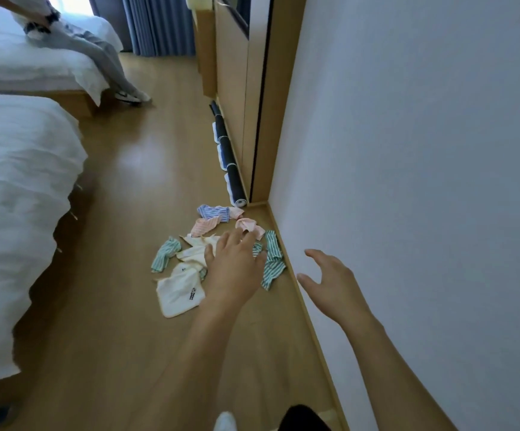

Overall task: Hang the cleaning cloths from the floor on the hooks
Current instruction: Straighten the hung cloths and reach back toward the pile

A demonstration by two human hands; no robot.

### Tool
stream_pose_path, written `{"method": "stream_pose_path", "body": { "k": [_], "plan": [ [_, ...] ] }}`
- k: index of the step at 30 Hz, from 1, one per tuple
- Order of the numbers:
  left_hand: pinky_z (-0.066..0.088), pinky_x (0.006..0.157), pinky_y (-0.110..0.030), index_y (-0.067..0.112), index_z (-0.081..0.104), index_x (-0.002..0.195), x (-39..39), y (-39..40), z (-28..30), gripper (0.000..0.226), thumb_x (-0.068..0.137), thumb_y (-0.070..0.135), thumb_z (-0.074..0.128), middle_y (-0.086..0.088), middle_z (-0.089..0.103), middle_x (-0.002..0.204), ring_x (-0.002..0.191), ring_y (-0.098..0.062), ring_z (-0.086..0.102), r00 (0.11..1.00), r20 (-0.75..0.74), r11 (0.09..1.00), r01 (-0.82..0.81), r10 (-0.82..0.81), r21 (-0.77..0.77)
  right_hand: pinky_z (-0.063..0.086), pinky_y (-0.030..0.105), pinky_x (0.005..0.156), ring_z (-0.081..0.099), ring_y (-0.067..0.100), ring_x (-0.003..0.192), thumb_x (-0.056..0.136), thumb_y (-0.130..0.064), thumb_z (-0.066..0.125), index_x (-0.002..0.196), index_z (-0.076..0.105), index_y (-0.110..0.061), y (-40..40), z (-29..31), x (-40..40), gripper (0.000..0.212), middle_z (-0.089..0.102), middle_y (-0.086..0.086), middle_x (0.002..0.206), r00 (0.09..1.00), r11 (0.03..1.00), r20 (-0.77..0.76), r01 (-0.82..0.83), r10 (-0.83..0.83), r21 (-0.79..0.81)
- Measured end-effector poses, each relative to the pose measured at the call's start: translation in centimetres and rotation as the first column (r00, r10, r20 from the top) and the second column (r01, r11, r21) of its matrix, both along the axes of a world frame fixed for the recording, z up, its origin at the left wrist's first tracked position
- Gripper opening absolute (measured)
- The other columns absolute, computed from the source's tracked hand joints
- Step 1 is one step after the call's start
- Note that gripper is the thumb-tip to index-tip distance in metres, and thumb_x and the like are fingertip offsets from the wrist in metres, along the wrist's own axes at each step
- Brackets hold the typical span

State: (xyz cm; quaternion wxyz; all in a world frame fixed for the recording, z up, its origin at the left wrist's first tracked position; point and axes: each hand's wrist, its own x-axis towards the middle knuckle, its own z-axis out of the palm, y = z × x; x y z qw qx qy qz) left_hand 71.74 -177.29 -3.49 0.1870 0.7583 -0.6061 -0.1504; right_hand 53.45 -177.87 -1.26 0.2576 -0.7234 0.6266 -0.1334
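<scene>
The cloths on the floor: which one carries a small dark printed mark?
The plain cream cloth nearest the camera, left of the left hand. The others are striped or unmarked.

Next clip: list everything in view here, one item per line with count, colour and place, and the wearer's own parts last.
Cleaning cloths: about nine, green, pink and blue striped plus cream, heaped on the floor by the wall.
Rolled mats: a row, dark with white edges, along the wardrobe base.
Wardrobe: one, light wood, beyond the cloths.
Beds: two, white bedding, at the left.
Seated person: one, grey trousers, on the far bed.
Curtain: blue, far end.
Wall: white, right side.
Left hand: open, over the cloths.
Right hand: open, empty, near the wall.
</scene>
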Motion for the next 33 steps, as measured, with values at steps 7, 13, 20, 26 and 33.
{"method": "stream_pose_path", "body": {
  "k": [7, 13, 20, 26, 33],
  "plan": [
    [0.013, 0.116, -0.055, 0.034, 0.041, 0.141, 1.3, -7.5, -2.1, 0.046, 0.097, 0.043, 0.048, 0.005, 0.033, 0.154, 0.143, -0.023, 0.025, 0.999, 0.006, 0.999, 0.04, -0.04, 0.033, 0.042, 0.032, 0.098, 0.051, 0.021, 0.122, 0.093, -0.035, 0.058, 0.141, 0.044, -0.026, -7.0, -2.3, 0.9, 0.051, 0.052, 0.004, 0.137, 0.999, 0.998, -0.009, 0.046, -0.046, 0.051],
    [0.014, 0.117, -0.054, 0.034, 0.041, 0.143, 2.4, -15.3, -4.2, 0.047, 0.097, 0.041, 0.048, 0.006, 0.032, 0.155, 0.144, -0.021, 0.024, 0.999, 0.037, 0.997, 0.034, -0.037, 0.072, 0.043, 0.033, 0.098, 0.051, 0.022, 0.122, 0.092, -0.036, 0.058, 0.14, 0.044, -0.026, -16.0, -5.8, 1.5, 0.051, 0.052, 0.004, 0.136, 0.999, 0.993, -0.012, 0.038, -0.037, 0.111],
    [0.019, 0.116, -0.05, 0.034, 0.037, 0.144, 2.4, -26.6, -9.0, 0.051, 0.096, 0.041, 0.051, 0.004, 0.034, 0.153, 0.142, -0.023, 0.027, 0.995, 0.093, 0.983, 0.013, -0.031, 0.184, 0.041, 0.034, 0.101, 0.05, 0.024, 0.124, 0.092, -0.037, 0.058, 0.143, 0.043, -0.024, -29.0, -11.2, 1.5, 0.054, 0.052, 0.007, 0.137, 0.999, 0.963, -0.038, -0.003, 0.014, 0.27],
    [0.027, 0.109, -0.042, 0.032, 0.041, 0.143, 1.7, -33.5, -15.9, 0.054, 0.092, 0.038, 0.057, 0.004, 0.044, 0.146, 0.134, -0.024, 0.038, 0.992, 0.086, 0.961, 0.068, -0.095, 0.269, 0.045, 0.036, 0.098, 0.053, 0.027, 0.12, 0.091, -0.035, 0.061, 0.139, 0.046, -0.023, -36.8, -17.2, 1.7, 0.052, 0.055, 0.009, 0.133, 0.993, 0.925, -0.095, -0.029, 0.07, 0.38],
    [0.034, 0.101, -0.042, 0.026, 0.042, 0.143, 2.4, -37.3, -28.0, 0.053, 0.092, 0.03, 0.057, 0.0, 0.048, 0.14, 0.125, -0.027, 0.046, 0.986, 0.01, 0.893, 0.148, -0.168, 0.425, 0.047, 0.035, 0.091, 0.057, 0.026, 0.112, 0.089, -0.029, 0.063, 0.131, 0.053, -0.021, -41.0, -28.3, 1.7, 0.044, 0.059, 0.009, 0.127, 0.989, 0.884, -0.124, -0.017, 0.084, 0.467]
  ]
}}
